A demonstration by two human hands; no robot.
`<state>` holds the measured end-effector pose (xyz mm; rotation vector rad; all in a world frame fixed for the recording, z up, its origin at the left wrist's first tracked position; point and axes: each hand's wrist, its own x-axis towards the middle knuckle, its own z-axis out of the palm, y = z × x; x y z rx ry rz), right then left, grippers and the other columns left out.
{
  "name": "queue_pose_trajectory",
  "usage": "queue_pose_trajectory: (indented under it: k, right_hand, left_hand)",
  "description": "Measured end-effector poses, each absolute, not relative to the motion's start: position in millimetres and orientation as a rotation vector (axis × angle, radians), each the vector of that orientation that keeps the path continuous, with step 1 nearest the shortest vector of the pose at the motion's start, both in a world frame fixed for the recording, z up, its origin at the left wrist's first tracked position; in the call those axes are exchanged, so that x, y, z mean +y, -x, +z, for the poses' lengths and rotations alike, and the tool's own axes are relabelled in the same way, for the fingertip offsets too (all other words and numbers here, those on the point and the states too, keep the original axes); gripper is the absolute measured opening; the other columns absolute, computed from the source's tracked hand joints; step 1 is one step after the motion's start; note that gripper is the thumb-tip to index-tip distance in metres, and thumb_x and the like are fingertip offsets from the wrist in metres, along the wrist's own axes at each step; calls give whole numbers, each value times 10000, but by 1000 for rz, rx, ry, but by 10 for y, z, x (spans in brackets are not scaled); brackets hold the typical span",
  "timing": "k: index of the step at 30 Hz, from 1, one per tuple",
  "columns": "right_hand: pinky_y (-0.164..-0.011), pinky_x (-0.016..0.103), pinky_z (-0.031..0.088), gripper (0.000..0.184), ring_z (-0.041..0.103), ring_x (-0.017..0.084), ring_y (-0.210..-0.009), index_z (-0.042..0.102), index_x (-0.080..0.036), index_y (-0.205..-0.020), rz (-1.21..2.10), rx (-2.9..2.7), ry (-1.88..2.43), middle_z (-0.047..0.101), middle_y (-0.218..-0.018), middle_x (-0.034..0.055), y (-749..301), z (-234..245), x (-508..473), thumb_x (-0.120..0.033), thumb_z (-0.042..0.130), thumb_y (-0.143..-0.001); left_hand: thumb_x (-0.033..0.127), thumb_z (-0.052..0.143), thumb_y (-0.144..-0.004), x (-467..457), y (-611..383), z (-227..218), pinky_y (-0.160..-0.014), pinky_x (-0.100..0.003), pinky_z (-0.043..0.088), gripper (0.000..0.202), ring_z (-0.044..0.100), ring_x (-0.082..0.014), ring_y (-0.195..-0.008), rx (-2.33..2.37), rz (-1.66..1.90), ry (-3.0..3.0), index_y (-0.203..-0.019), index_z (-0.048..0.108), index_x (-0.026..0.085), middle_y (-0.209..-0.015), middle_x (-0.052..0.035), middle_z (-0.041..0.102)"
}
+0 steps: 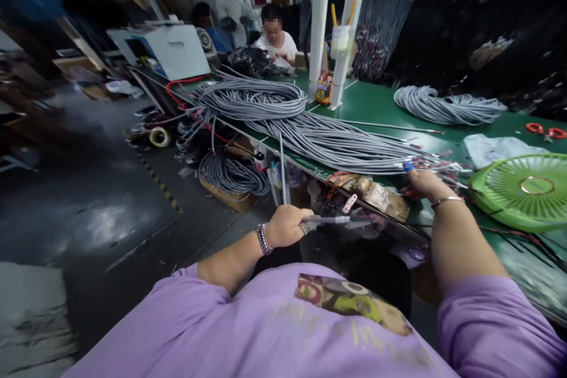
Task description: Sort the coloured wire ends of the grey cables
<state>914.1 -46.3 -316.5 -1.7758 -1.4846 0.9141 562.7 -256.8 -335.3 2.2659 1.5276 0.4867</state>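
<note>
My left hand (287, 226) is closed around a grey cable (282, 171) in front of my body. One end of that cable, with a pale sleeve, points right out of the fist; the rest runs up to the bench edge. My right hand (423, 184) lies at the stripped ends of a long bundle of grey cables (341, 139), its thumb, wrapped in blue tape (408, 166), against them. The fingers curl underneath, and what they hold is hidden. Reddish wires (443, 159) show at the bundle's ends.
A green fan (529, 189) stands right of my right hand, near orange-handled scissors (553, 131). Another cable coil (447, 105) lies on the green bench (372, 94). White posts (319, 23) rise behind the bundle. Across the bench sits a co-worker (279, 41). A grey machine (177, 50) stands left.
</note>
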Motion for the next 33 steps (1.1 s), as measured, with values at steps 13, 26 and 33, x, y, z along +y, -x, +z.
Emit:
queue_pose_trajectory:
  k: [13,26,33]
  right_hand:
    - [-540,269,524,300,603,141,-608,632,-242,-888,1645,-1546,1117,704,-852,40,-7911,-3830,-2704,-422,789,-707]
    - [-503,217,540,447,625,92,-512,611,-177,-782,1780,-843,1028,691,-681,-6,-7990,-4042,-2558,-472,872,-570]
    - [-433,191,445,317,520,64,-465,675,-164,-778,1770,-1084,1135,654,-626,-22,-8112,-4058,-2534,-374,843,-610]
  left_hand:
    - [260,459,-876,-2491,-5570,-3885,-700,-332,445,208,707,-254,-806,1696,-20,-2386,-843,661,221,-806,-74,741]
    - [363,538,-919,-2604,-6037,-3888,-682,-270,494,322,665,-161,-722,1307,567,-1977,-1174,623,185,-849,-34,729]
    - [428,654,-840,-2595,-6160,-3965,-598,-241,508,267,667,-148,-647,1160,495,-1536,-875,630,165,-740,-40,710]
